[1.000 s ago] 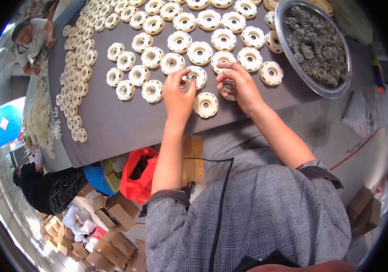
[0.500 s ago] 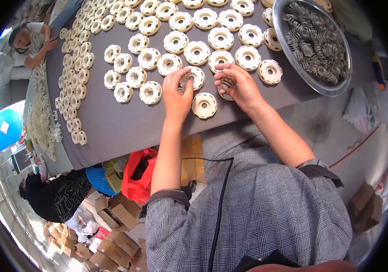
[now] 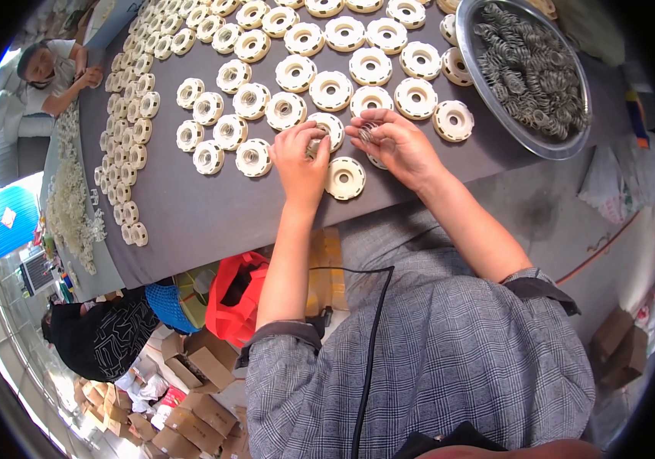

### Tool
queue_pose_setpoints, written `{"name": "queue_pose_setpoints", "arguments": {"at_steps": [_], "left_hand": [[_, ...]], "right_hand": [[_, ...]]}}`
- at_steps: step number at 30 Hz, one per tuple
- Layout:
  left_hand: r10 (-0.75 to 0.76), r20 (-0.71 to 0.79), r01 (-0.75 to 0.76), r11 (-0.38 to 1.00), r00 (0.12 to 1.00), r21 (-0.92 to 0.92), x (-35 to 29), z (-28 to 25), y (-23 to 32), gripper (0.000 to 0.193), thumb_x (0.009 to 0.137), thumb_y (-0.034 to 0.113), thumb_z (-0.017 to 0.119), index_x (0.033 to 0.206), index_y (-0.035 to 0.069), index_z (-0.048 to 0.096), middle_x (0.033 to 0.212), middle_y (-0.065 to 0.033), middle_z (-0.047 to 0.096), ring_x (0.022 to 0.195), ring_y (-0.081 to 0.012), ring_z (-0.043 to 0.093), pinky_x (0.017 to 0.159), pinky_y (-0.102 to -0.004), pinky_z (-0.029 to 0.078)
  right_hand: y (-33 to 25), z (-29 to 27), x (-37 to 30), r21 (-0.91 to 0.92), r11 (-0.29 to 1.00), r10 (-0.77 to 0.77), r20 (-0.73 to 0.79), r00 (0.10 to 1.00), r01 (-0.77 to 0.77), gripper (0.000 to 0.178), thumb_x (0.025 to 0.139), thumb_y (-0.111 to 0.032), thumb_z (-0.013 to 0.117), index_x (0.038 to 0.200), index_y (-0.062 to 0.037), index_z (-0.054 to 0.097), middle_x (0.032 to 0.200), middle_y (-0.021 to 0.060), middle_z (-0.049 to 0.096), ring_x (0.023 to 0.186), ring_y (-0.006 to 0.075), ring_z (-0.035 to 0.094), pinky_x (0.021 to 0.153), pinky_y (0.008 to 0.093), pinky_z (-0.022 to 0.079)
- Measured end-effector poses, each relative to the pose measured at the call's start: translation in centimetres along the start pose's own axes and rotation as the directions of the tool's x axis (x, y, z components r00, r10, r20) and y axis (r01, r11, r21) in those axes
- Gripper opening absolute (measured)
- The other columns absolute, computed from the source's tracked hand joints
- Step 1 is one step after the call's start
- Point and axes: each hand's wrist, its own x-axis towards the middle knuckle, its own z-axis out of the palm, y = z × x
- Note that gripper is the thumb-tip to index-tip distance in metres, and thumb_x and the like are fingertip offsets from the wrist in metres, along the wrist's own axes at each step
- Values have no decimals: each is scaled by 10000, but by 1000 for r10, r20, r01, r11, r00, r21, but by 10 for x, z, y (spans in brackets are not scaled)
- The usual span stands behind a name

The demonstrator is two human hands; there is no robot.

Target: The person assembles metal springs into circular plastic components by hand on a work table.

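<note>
My left hand (image 3: 297, 164) is closed around a metal coil spring (image 3: 313, 148), partly hidden by the fingers. It hovers at the near left edge of a cream plastic ring (image 3: 332, 130) with a round recess. To its right, my right hand (image 3: 405, 153) has its fingers curled over wire coil springs (image 3: 368, 131); how many is hard to make out. Under this hand another cream ring (image 3: 376, 161) is mostly hidden. Between my wrists lies a cream ring (image 3: 344, 178) with a small centre hole and no spring. Several rings further left, such as this one (image 3: 253, 157), have springs seated in them.
A round metal tray (image 3: 488, 115) heaped with springs (image 3: 530, 73) stands at the right. Rows of cream rings cover the grey table (image 3: 190, 222). Small clear parts (image 3: 71, 199) lie at the far left, near another person (image 3: 60, 73). A red bag (image 3: 239, 294) sits below the table edge.
My right hand has shifted a little left, bringing its springs closer to my left hand. The left fingers have drawn down slightly, off the middle of the ring.
</note>
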Motion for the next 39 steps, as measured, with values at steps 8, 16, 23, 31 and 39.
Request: {"name": "queue_pose_setpoints", "arguments": {"at_steps": [8,16,23,31,39], "left_hand": [[124,-2,-122,977,992,-175,-10,-22,46,312,651,132,691,940,83,583,958,-79,548,883,-235,507,772,-352,358],[146,-112,-148,989,983,-4,-47,-24,52,181,764,142,583,878,26,503,771,-96,502,712,-264,468,655,-350,366],[-428,193,434,584,883,-686,-68,-18,65,211,910,187,366,801,49,482,698,-41,455,617,-158,447,547,-279,357],[-554,442,474,-95,705,-875,-67,-27,56,249,917,253,410,886,33,522,733,-25,547,609,-86,496,541,-188,371],[-488,192,313,178,851,-933,-68,-20,55,320,794,-33,559,1102,12,482,941,-64,563,923,-136,550,781,-258,457]], "right_hand": [[5,11,-13,-254,967,29,52,998,-15,265,844,-178,542,1019,11,479,952,88,546,827,153,584,741,249,494],[17,22,-33,-567,822,129,104,986,-48,256,829,-293,582,766,-56,511,622,-29,495,563,25,450,455,167,356],[48,11,-35,-643,655,-338,220,915,396,203,751,-103,662,688,-68,473,589,-48,449,495,24,362,437,174,288],[17,15,-26,-504,816,-279,83,957,282,145,860,-219,517,818,-81,509,592,-31,447,487,30,390,420,167,279],[18,5,-33,-614,786,76,-7,997,-64,277,871,-322,461,748,-82,524,561,-29,449,415,31,330,373,175,207]]}}
